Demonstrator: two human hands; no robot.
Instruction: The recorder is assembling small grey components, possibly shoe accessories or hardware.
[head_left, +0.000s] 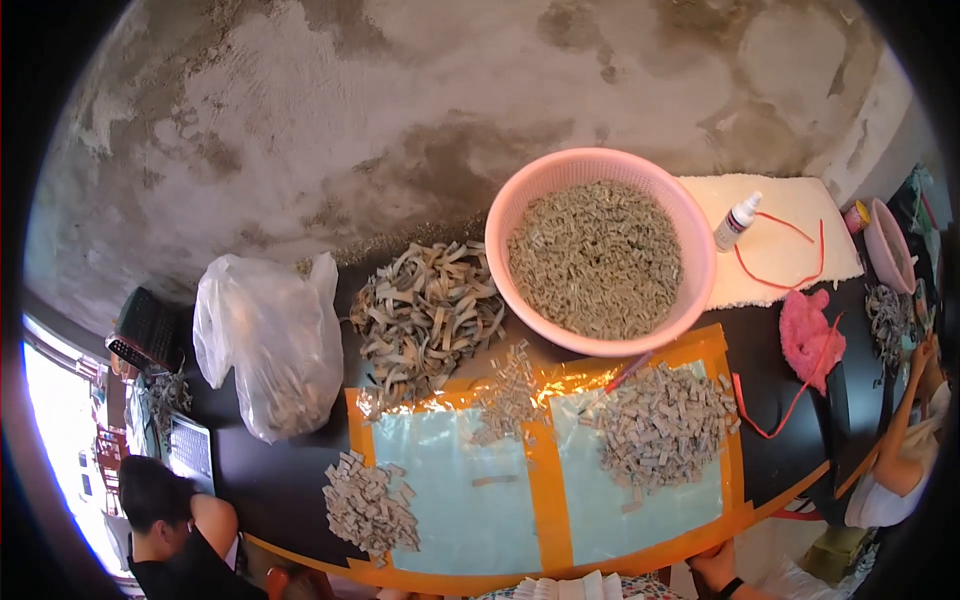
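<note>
At the lower edge, my right hand (712, 567) is just below the table's front edge, a dark band on its wrist; its fingers are mostly hidden. Only a sliver of skin, probably my left hand (398, 595), shows at the bottom. Neither hand is on the work surface. In front of me lie two pale blue sheets (480, 545) framed with orange tape (548, 490). Small grey-brown cut pieces form a pile at the left (368, 505), a smaller heap in the middle (508, 400) and a large pile at the right (668, 425). A single strip (493, 481) lies between them.
Behind the sheets stand a pink basket (500, 270) full of pieces, a heap of curled strips (425, 315) and a plastic bag (268, 345). A white bottle (737, 222) lies on a white towel (840, 255); a pink cloth (808, 335) is nearby. People sit left (165, 530) and right (905, 450).
</note>
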